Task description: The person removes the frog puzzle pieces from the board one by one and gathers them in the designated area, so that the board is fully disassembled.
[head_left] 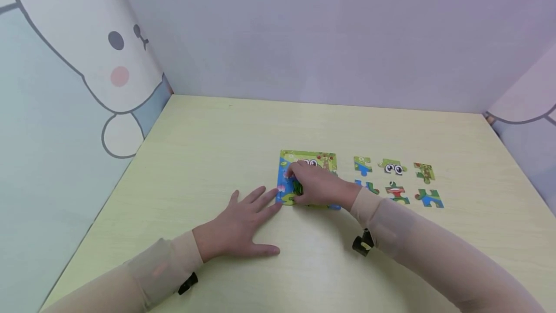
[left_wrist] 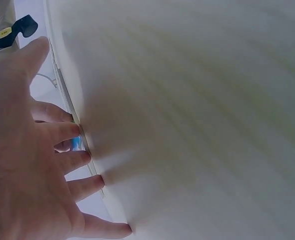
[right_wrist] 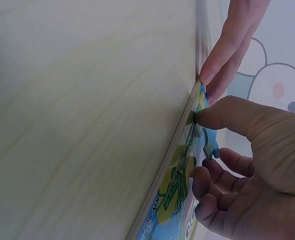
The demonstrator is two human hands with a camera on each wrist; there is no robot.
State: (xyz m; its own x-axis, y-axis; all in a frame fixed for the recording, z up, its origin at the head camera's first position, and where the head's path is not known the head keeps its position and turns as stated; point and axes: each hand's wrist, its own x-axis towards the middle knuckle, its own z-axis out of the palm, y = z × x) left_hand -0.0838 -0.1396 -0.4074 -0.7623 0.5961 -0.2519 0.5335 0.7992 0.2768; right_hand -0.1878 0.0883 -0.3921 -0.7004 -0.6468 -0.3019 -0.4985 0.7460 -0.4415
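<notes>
A small jigsaw board (head_left: 307, 152) with a bright green-and-blue cartoon picture lies flat on the table. My left hand (head_left: 241, 226) rests spread to its left, fingers straight, with fingertips touching the board's left edge. Over the board, my right hand (head_left: 319, 185) bends down with thumb and fingers curled. In the right wrist view it pinches a blue-and-green puzzle piece (right_wrist: 210, 145), which stands tilted up from the board's surface; the thumb touches the board beside it. The right hand hides much of the board in the head view.
Right of the board, several loose puzzle pieces lie in two rows, among them one with cartoon eyes (head_left: 393, 168) and one with a red mouth (head_left: 397, 192). The right forearm passes close to the lower row. A pale wall (head_left: 321, 37) stands behind the table (head_left: 208, 139).
</notes>
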